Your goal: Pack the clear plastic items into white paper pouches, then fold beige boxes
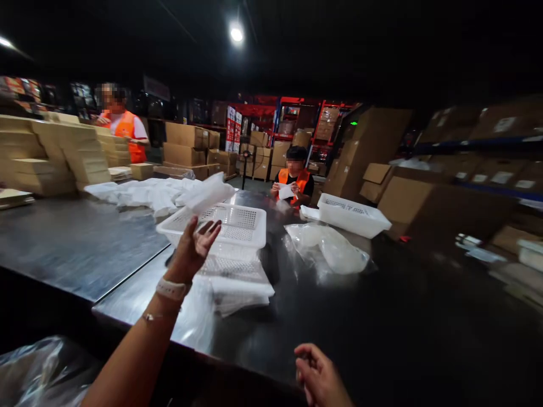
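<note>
My left hand (194, 249) is raised over the steel table (76, 243) with its fingers spread, empty, just in front of a white perforated basket (244, 220). Under and beside that basket lie flat white packets in clear bags (240, 291). My right hand (319, 376) hovers low at the near table edge, fingers loosely curled, with nothing visible in it. A crumpled clear plastic bag (335, 251) lies to the right of the basket.
A second white basket (354, 215) stands farther right. A heap of white bags (156, 195) lies at the back left, beside stacked flat cartons (51, 155). Two people in orange vests (294, 181) work beyond the table. Cardboard boxes (428, 203) line the right side.
</note>
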`<state>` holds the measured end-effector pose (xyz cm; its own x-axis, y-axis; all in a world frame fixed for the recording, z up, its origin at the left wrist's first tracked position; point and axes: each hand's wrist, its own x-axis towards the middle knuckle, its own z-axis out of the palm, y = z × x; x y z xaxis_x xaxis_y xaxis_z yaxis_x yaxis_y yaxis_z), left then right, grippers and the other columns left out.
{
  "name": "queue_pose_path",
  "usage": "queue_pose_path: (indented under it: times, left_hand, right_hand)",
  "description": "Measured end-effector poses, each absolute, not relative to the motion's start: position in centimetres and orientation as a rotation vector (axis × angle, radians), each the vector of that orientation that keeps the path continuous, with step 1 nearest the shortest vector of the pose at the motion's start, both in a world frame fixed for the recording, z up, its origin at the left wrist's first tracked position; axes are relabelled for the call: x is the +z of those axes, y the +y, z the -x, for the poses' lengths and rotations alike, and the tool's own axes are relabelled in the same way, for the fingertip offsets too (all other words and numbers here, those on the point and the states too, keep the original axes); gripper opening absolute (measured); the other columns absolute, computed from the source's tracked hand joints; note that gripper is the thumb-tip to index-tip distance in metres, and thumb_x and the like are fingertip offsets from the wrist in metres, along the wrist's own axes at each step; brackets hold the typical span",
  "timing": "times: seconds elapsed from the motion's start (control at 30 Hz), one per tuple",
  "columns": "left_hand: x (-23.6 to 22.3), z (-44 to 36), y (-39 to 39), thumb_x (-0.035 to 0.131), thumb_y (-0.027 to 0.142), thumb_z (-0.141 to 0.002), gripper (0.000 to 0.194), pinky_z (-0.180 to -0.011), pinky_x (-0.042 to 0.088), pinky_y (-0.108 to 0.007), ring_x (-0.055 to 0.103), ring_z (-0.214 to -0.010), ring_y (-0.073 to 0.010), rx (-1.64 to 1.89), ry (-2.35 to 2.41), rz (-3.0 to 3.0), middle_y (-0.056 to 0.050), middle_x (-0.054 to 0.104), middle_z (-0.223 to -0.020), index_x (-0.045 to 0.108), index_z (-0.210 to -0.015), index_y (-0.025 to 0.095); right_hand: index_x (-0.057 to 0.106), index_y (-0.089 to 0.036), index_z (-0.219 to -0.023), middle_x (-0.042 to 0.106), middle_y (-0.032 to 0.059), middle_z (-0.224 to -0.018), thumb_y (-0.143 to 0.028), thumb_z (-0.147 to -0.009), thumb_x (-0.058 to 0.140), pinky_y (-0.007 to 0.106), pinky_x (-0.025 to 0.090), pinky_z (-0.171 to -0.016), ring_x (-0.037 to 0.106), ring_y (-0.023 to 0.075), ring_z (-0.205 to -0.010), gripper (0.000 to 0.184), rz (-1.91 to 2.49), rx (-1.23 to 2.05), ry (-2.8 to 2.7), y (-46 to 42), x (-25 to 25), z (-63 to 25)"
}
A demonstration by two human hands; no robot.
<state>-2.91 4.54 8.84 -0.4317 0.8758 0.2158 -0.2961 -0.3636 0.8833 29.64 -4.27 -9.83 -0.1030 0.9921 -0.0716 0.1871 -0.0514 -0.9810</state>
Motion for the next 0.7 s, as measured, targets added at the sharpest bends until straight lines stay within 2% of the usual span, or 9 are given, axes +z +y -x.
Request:
queue_pose_path:
  times: [0.03,0.1,0.2,0.27,0.33,0.4,0.47,0.57,0.7]
  left_hand:
    - [9.2,3.2,6.0,0.046,0.03,-0.094,0.032,-0.088,0.06,-0.031,0.074,-0.099,-0.0167,1.892,1.006,-0.883,-0.009,0.074,-0.107,0.063,-0.118,0.018]
    - [7.9,2.5,7.6,0.062,0.027,-0.085,0.04,-0.088,0.061,-0.036,0.073,-0.098,-0.019,1.805,1.065,-1.048,-0.008,0.072,-0.113,0.058,-0.124,0.023]
    - [2.7,-0.2,7.8,0.065,0.031,-0.082,0.032,-0.098,0.055,-0.044,0.071,-0.101,-0.0256,1.318,1.28,-1.79,-0.011,0.075,-0.107,0.067,-0.112,0.02]
    - [-0.4,-1.8,7.6,0.055,0.022,-0.087,0.03,-0.106,0.049,-0.046,0.068,-0.112,-0.0283,0.882,1.403,-2.201,-0.015,0.072,-0.119,0.071,-0.112,0.018]
    - [-2.0,-2.9,7.7,0.046,0.013,-0.09,0.038,-0.109,0.046,-0.046,0.063,-0.122,-0.0306,0.485,1.515,-2.424,-0.019,0.065,-0.133,0.07,-0.119,0.014]
    - [-2.1,-3.3,8.1,0.039,0.01,-0.092,0.041,-0.105,0.048,-0.047,0.064,-0.118,-0.0332,0.248,1.576,-2.492,-0.023,0.066,-0.129,0.069,-0.119,0.008]
    - [-1.8,-3.2,8.6,0.04,0.009,-0.091,0.039,-0.097,0.052,-0.047,0.069,-0.107,-0.0339,0.161,1.561,-2.504,-0.022,0.07,-0.116,0.07,-0.115,0.007]
    - [-2.4,-2.7,9.4,0.047,0.012,-0.088,0.043,-0.099,0.052,-0.043,0.066,-0.113,-0.0315,0.137,1.526,-2.529,-0.017,0.068,-0.125,0.068,-0.126,0.015]
    - [-5.4,-2.3,11.5,0.041,0.009,-0.09,0.058,-0.111,0.044,-0.046,0.049,-0.139,-0.0294,-0.038,1.645,-2.431,-0.011,0.055,-0.15,0.057,-0.143,0.025]
  right_hand:
    - [0.057,-0.019,-0.098,0.057,-0.0045,-0.065,-0.076,-0.075,0.061,0.019,0.021,-0.04,0.035,0.0037,-0.038,0.061,1.341,1.275,-1.412,-4.4,-9.8,-29.7]
    - [0.055,-0.019,-0.097,0.056,-0.0051,-0.063,-0.078,-0.075,0.059,0.018,0.02,-0.037,0.037,0.0042,-0.036,0.063,1.337,1.323,-1.431,-4.1,-9.9,-29.8]
    - [0.059,-0.019,-0.093,0.058,-0.0018,-0.063,-0.076,-0.079,0.054,0.021,0.034,-0.038,0.049,0.0106,-0.042,0.059,1.358,1.144,-1.484,-1.8,-9.5,-30.2]
    - [0.065,-0.018,-0.093,0.067,0.0059,-0.077,-0.06,-0.086,0.052,0.028,0.052,-0.051,0.065,0.0187,-0.062,0.044,1.373,0.781,-1.597,1.3,-8.4,-30.7]
    - [0.07,-0.017,-0.106,0.072,0.0129,-0.105,-0.037,-0.089,0.048,0.036,0.061,-0.08,0.07,0.0241,-0.095,0.034,1.39,0.388,-1.731,5.5,-6.8,-31.5]
    - [0.065,-0.014,-0.127,0.066,0.0162,-0.129,-0.021,-0.087,0.043,0.044,0.053,-0.104,0.063,0.0261,-0.12,0.046,1.479,0.153,-1.809,10.4,-5.2,-32.1]
    - [0.06,-0.009,-0.135,0.059,0.0198,-0.14,-0.01,-0.083,0.042,0.049,0.044,-0.114,0.055,0.0279,-0.133,0.055,1.565,0.067,-1.831,15.5,-3.9,-32.8]
    - [0.061,-0.001,-0.131,0.056,0.0249,-0.141,-0.002,-0.081,0.046,0.048,0.042,-0.116,0.051,0.0313,-0.137,0.052,1.653,-0.014,-1.869,22.0,-2.3,-33.6]
    - [0.063,-0.009,-0.127,0.058,0.0163,-0.142,-0.011,-0.091,0.063,0.054,0.04,-0.116,0.048,0.032,-0.138,0.037,1.69,-0.165,-1.92,27.9,-0.5,-34.4]
